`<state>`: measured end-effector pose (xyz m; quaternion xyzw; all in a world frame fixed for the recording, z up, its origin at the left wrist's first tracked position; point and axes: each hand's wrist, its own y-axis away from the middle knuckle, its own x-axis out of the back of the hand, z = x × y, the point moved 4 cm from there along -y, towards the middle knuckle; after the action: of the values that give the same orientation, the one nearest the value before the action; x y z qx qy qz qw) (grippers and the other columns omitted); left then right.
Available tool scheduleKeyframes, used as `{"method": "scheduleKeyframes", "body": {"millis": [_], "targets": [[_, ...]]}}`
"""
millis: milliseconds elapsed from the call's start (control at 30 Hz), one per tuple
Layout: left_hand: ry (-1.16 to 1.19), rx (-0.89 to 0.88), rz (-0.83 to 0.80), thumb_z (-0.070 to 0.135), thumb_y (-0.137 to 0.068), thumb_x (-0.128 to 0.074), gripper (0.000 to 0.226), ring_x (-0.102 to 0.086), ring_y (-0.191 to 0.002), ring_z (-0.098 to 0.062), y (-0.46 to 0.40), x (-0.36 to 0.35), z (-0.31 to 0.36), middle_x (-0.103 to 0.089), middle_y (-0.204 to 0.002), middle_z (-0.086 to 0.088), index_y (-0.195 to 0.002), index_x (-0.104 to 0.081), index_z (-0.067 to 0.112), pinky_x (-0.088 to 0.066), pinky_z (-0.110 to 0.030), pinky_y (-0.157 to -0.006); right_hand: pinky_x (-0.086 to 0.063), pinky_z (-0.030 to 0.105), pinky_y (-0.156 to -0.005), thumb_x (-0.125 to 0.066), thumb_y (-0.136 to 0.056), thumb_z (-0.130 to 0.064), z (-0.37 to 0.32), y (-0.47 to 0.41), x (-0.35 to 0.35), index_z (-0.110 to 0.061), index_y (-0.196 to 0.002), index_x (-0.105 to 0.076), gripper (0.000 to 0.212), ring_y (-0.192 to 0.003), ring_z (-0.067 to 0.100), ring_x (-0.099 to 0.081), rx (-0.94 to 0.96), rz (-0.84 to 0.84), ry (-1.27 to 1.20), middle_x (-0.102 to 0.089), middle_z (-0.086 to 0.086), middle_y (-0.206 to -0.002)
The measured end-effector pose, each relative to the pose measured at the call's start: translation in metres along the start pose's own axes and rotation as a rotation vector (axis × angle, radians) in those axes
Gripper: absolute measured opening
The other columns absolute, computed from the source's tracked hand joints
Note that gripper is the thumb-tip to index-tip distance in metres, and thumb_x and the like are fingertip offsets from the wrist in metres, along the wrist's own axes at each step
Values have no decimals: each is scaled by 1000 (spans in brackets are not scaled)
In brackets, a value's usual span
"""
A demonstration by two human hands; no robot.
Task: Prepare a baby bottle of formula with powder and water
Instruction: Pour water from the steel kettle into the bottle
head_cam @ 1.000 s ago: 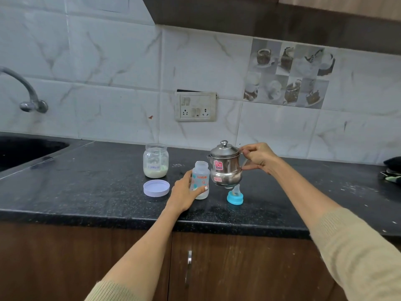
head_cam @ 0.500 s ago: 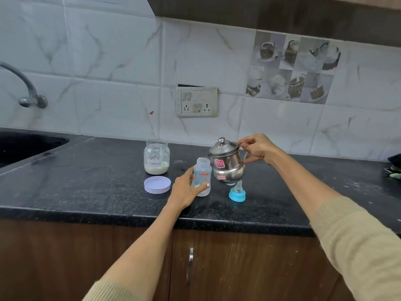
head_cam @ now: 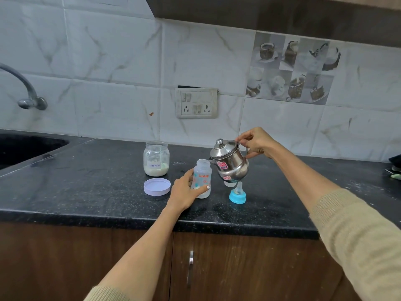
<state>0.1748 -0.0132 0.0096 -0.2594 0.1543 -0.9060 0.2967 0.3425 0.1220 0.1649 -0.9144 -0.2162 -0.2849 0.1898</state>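
Left hand (head_cam: 186, 192) wraps open baby bottle (head_cam: 202, 178), upright on black counter (head_cam: 86, 187). Right hand (head_cam: 257, 142) grips handle of steel kettle (head_cam: 230, 162), lifted, tilted, spout at bottle mouth. Blue teat cap (head_cam: 237, 194) below kettle. Formula jar (head_cam: 155, 158) open behind; lilac lid (head_cam: 157, 186) flat beside bottle.

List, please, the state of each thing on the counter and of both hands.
Bottle: upright, uncapped, held by the left hand.
Kettle: lidded, lifted, tilted toward the bottle, handle held by the right hand.
Jar: open, partly filled with powder.
Lid: off, lying on the counter.
Teat cap: off the bottle, standing on the counter.
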Motion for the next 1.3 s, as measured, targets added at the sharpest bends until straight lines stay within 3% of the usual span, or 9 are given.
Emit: {"method": "scheduleKeyframes", "body": {"millis": [100, 233, 333, 667, 933, 1300], "targets": [[19, -1, -6, 34, -75, -75, 66, -56, -101, -8, 0, 0, -1, -60, -127, 0, -134, -45, 25, -42, -19, -82, -57, 24, -50, -51, -92, 3, -4, -2, 1, -13, -90, -68, 24, -72, 12, -61, 21, 0, 64, -58, -1, -83], [27, -2, -6, 33, -75, -75, 65, -53, -95, -2, 0, 0, -1, -61, -126, 2, -133, -46, 27, -39, -11, -75, -59, 29, -59, -51, -93, 1, -9, -5, 1, -10, -96, -70, 22, -74, 20, -61, 41, -3, 102, -59, 0, -81], [35, 0, -10, 33, -75, -75, 65, -53, -97, -3, 0, -1, -1, -60, -126, 1, -133, -46, 28, -40, -14, -78, -60, 34, -66, -51, -93, 1, -11, -7, 1, -12, -92, -70, 23, -74, 24, -58, 43, -13, 119, -60, 2, -84], [28, -9, -10, 32, -75, -75, 67, -55, -103, -7, -1, 0, -2, -60, -128, 0, -135, -44, 27, -42, -19, -83, -59, 32, -63, -53, -92, -1, -12, -10, 1, -15, -90, -70, 23, -74, 23, -59, 47, -15, 143, -61, 3, -88], [41, -4, -10, 31, -75, -75, 67, -56, -105, -10, -1, 0, -1, -60, -127, 0, -134, -44, 27, -43, -21, -85, -60, 38, -72, -52, -92, 0, -13, -11, 1, -13, -91, -71, 23, -76, 24, -61, 34, -22, 143, -59, 7, -99], [49, 17, -21, 30, -74, -77, 70, -53, -102, -2, -1, -1, -2, -59, -129, 0, -135, -43, 26, -41, -18, -85, -58, 45, -78, -52, -92, 2, -14, -10, 2, -13, -90, -70, 23, -76, 26, -50, 21, -40, 147, -59, 7, -83]]}}
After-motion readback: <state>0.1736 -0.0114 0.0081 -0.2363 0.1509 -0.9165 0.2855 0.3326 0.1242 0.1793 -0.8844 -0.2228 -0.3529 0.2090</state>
